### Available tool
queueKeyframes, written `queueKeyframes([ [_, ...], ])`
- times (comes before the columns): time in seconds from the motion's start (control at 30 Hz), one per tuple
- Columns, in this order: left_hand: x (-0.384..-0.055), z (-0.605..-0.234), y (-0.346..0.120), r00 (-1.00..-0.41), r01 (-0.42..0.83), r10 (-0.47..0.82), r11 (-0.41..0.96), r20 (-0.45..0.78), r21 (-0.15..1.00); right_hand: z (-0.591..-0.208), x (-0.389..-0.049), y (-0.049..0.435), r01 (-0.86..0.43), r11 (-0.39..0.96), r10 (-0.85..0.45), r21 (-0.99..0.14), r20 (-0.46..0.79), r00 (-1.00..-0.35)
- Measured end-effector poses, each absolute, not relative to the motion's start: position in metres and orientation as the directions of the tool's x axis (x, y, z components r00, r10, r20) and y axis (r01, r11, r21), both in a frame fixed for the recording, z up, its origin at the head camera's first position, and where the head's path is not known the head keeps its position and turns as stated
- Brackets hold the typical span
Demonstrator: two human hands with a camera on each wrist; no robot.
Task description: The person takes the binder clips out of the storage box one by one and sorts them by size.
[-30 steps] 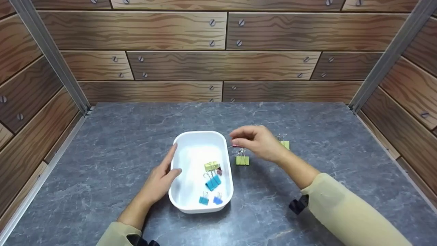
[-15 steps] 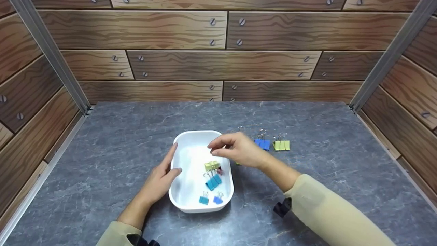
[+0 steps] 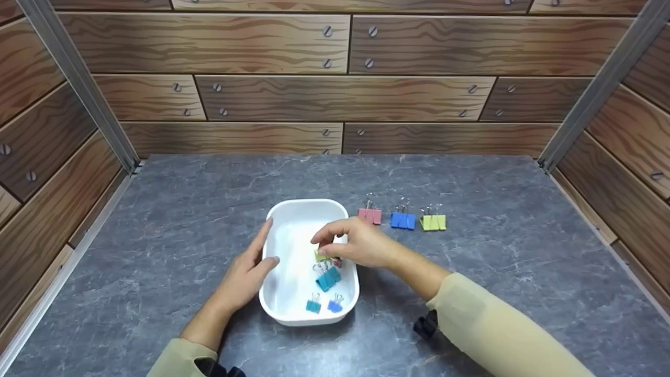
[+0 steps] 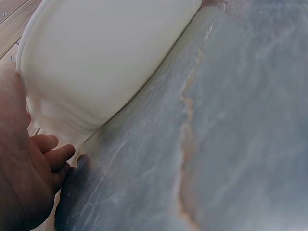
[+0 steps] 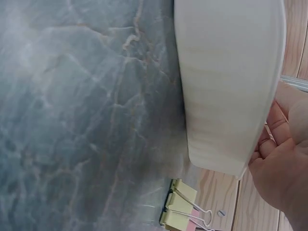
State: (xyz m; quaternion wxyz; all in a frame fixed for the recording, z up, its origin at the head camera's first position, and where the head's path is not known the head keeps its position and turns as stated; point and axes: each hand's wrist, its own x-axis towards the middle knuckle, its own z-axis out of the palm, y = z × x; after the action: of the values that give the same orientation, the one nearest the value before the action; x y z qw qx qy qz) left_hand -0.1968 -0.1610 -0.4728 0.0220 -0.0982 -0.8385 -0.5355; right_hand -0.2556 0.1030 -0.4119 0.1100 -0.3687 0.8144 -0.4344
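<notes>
My left hand (image 3: 243,277) holds the left side of a white plastic tub (image 3: 268,301), with its thumb over the rim. In the left wrist view, several fingers (image 4: 58,155) curl beside the tub's end. My right hand (image 3: 364,243) reaches over the tub's right rim, thumb and index apart. Just below those fingertips lies a yellow-green binder clip (image 3: 320,256), partly covered; nothing is seen held. Near it are a small dark red clip (image 3: 337,262) and a teal binder clip (image 3: 328,279). Small teal (image 3: 313,306) and blue (image 3: 335,306) clips lie toward the tub's near end.
Right of the tub, pink (image 3: 371,216), blue (image 3: 403,221) and yellow-green (image 3: 433,222) binder clips stand in a row. Another yellow-green clip (image 5: 179,204) shows in the right wrist view; my arm hides it in the head view. Wood-patterned walls (image 3: 288,99) enclose the grey tabletop (image 3: 157,235).
My right hand has moved left and down, from beside the pink clip on the table to inside the tub. The row of clips is uncovered. My left hand has stayed put.
</notes>
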Motion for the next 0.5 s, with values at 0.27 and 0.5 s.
queueKeyframes([
  [0.27, -0.1959, -0.4740, -0.1607, -0.981, 0.181, 0.137, 0.405, 0.135, 0.896, -0.4184, -0.2552, 0.1020, -0.593, 0.364, -0.743, -0.719, 0.159, -0.650],
  [0.5, -0.1956, -0.4712, -0.1604, -0.980, 0.186, 0.138, 0.409, 0.140, 0.894, -0.4197, -0.2569, 0.1019, -0.654, 0.357, -0.784, -0.667, 0.167, -0.599],
])
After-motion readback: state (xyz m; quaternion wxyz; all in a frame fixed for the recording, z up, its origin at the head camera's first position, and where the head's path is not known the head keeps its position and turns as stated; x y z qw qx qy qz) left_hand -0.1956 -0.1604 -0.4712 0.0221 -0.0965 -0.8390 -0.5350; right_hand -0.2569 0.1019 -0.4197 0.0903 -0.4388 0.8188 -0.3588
